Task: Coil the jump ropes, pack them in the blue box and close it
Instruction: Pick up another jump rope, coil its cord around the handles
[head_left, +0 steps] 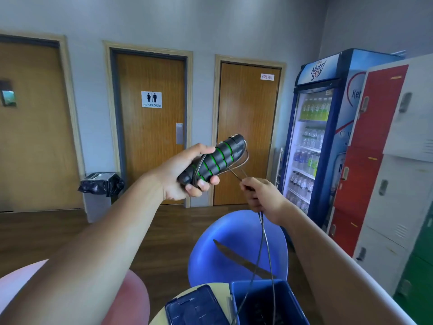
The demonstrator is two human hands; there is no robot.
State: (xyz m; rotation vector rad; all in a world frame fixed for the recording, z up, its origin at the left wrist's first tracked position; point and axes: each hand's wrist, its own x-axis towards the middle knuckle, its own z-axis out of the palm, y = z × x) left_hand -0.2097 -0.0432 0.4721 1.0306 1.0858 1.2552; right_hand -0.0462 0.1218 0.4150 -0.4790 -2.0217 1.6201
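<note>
Status: mid-coil on one rope, nothing confirmed packed. Left hand (180, 177) is up in the air, well above the desk (223, 289), fingers (203, 184) clenched round the paired black-and-green handles (218, 158). A few turns of cord (262, 242) are wound across the handles near the palm. Right hand (264, 198) is just beside, its fingers pinching the cord where it leaves the handles. From that pinch two strands hang down into the open blue box (290, 301), so there's a lot of slack still to wind; my guess is more than half. Box sits toward the desk's right edge. Lid (194, 308) is off, lying flat on the desk just left of the box; touching or not, can't tell. Box interior is dark, so I can't tell if other ropes are already in it. Remaining: finish the wrap, drop the bundle in, handle any other ropes, fit the lid. Blue chair (234, 231) stands behind the desk, not involved.
</note>
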